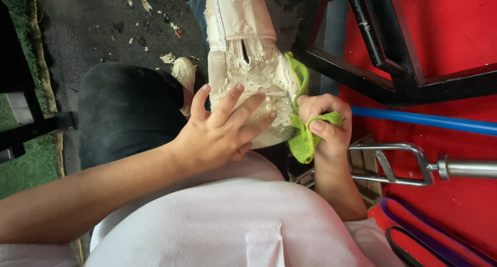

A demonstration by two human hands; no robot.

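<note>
The left hand lies flat, fingers spread, on a worn white boxing glove resting on the lap. The right hand is clenched round a green microfibre cloth pressed against the glove's edge. The glove looks light, padded and flaky-skinned, best steadied across its broad palm.

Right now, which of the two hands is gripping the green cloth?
The right hand grips the green cloth; the left hand lies flat, fingers spread, on the cracked white boxing glove.

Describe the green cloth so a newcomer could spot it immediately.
Start at the big white boxing glove with cracked, peeling skin, resting on the person's lap. At its right edge, the right hand bunches a cloth against it. It is the only lime-green, fuzzy thing here.
</note>
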